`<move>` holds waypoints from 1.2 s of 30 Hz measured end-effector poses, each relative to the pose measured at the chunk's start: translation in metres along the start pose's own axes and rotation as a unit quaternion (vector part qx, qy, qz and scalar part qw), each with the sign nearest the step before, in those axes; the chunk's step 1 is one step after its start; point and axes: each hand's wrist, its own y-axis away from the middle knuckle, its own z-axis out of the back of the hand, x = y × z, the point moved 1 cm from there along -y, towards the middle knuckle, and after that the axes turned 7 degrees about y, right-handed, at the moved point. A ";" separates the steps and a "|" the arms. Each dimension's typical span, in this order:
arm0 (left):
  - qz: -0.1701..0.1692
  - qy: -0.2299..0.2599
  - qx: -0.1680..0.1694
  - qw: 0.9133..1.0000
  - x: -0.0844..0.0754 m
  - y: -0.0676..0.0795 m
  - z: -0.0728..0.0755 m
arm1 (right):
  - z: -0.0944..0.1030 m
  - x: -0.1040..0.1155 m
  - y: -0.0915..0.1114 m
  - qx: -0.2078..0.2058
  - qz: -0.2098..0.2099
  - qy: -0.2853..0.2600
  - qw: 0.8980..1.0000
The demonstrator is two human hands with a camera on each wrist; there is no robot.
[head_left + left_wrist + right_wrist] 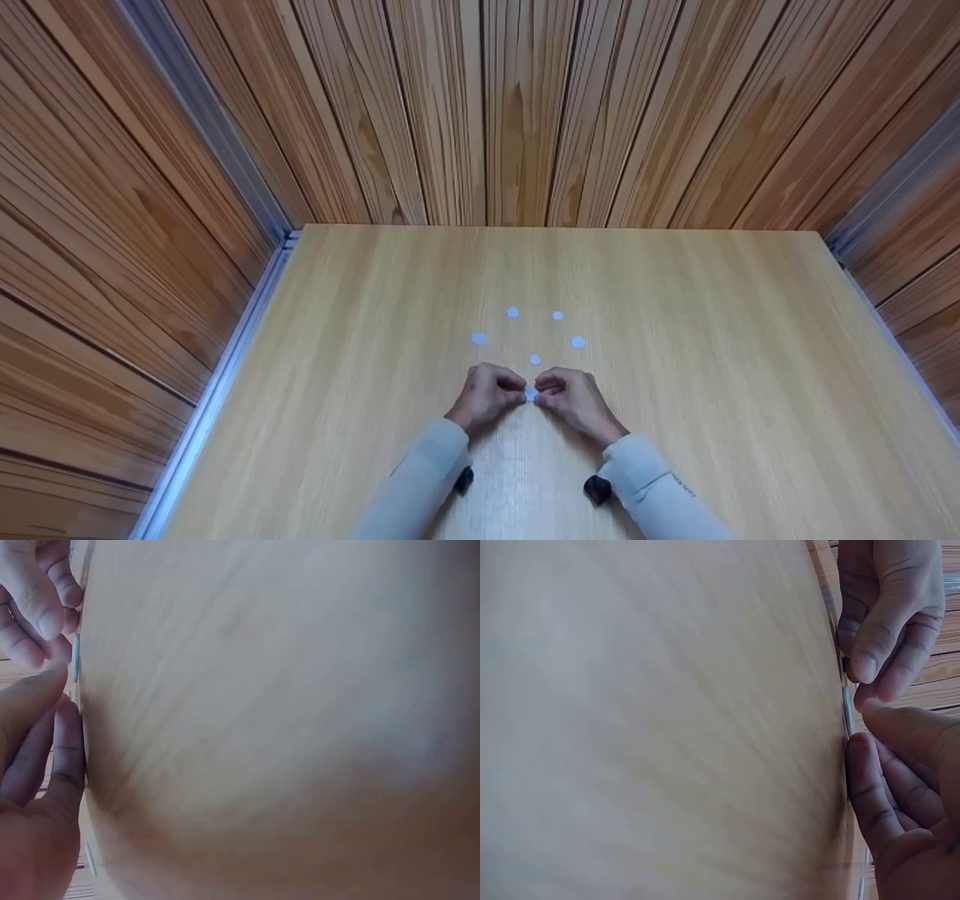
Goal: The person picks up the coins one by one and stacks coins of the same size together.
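A small white disc (531, 393) is on the tabletop between my two hands. My left hand (487, 394) is at its left edge, thumb and curled fingers closing on the rim. From the other side, my right hand (576, 401) pinches at the right edge in the same way. In the left wrist view the disc (76, 660) appears edge-on as a thin pale strip between the two sets of fingertips. The right wrist view also shows the disc (847, 711) edge-on, one end by the right thumb and forefinger. The fingertips partly hide its edges.
Just beyond the hands lies a smaller white disc (535, 360). Further out are white discs at left (478, 339), right (577, 342), back left (513, 313) and back right (557, 316). Wood-plank walls (517, 112) border the light wooden table (712, 337).
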 end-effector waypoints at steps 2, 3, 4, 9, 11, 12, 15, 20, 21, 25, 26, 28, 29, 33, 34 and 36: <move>-0.009 -0.011 0.002 1.000 0.000 -0.001 0.000 | 0.000 0.000 -0.001 -0.004 -0.003 0.001 1.000; -0.012 -0.016 0.004 1.000 0.000 -0.001 0.000 | -0.001 0.000 -0.001 -0.007 -0.003 0.002 1.000; -0.013 -0.018 0.004 1.000 0.000 -0.002 -0.001 | -0.001 0.001 -0.001 -0.008 -0.004 0.003 1.000; -0.006 -0.026 0.009 1.000 -0.001 -0.002 -0.001 | -0.003 0.000 0.000 -0.007 -0.003 0.010 1.000; -0.002 -0.028 0.012 1.000 -0.001 -0.002 -0.001 | -0.004 0.000 0.000 -0.005 0.000 0.014 1.000; -0.003 -0.030 0.014 0.999 -0.001 -0.002 -0.001 | -0.005 0.000 0.000 -0.005 -0.002 0.014 1.000; -0.005 -0.034 0.020 0.999 -0.001 0.000 0.000 | -0.005 0.002 0.001 -0.004 -0.002 0.023 1.000; -0.019 -0.030 0.029 0.999 -0.001 0.001 0.003 | -0.007 0.005 0.003 -0.002 0.005 0.039 0.999; -0.021 -0.029 0.030 0.999 -0.001 0.001 0.003 | -0.007 0.006 0.003 -0.002 0.006 0.041 0.999; -0.022 -0.033 0.034 0.999 0.000 0.003 0.005 | -0.010 0.009 0.005 -0.003 0.003 0.038 0.999; -0.022 -0.033 0.035 0.999 -0.001 0.003 0.005 | -0.010 0.009 0.005 -0.004 0.003 0.038 0.999; -0.021 -0.029 0.039 0.999 0.000 0.005 0.006 | -0.011 0.009 0.006 -0.007 0.004 0.038 0.999; -0.021 -0.028 0.041 0.999 0.000 0.005 0.006 | -0.012 0.009 0.006 -0.008 0.007 0.038 0.999; -0.020 -0.032 0.047 0.998 0.000 0.008 0.008 | -0.015 0.009 0.008 -0.012 0.012 0.045 0.999; -0.020 -0.034 0.049 0.998 0.000 0.009 0.008 | -0.016 0.009 0.008 -0.011 0.011 0.045 0.999; -0.023 -0.036 0.051 0.998 0.001 0.011 0.009 | -0.018 0.009 0.010 -0.009 0.010 0.044 0.999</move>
